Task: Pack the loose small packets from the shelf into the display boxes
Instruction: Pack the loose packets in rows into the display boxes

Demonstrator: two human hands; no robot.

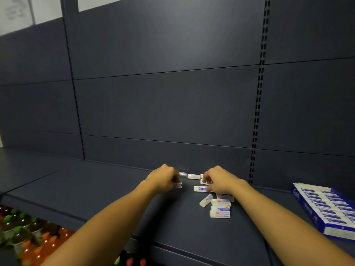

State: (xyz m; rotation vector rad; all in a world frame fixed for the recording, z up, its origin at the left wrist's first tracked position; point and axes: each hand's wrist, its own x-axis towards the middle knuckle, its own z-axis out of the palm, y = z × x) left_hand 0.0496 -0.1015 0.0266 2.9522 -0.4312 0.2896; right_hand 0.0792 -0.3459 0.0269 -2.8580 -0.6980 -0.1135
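Note:
Several small white and blue packets (220, 208) lie loose on the dark shelf (96, 192) near its back wall. My left hand (164, 179) grips packets, with one packet end (178, 185) sticking out of my curled fingers. My right hand (219, 180) pinches a packet (199, 188) lying on the shelf, and partly hides others beneath it. Another packet (193, 176) lies between my hands at the back. A blue display box (326, 210), filled with rows of packets, stands at the right end of the shelf.
The slotted upright (256, 120) of the shelving rises behind my right hand. Below the shelf edge at lower left stand several bottles with green and orange caps (25, 233). Bare shelf stretches to the left of my hands.

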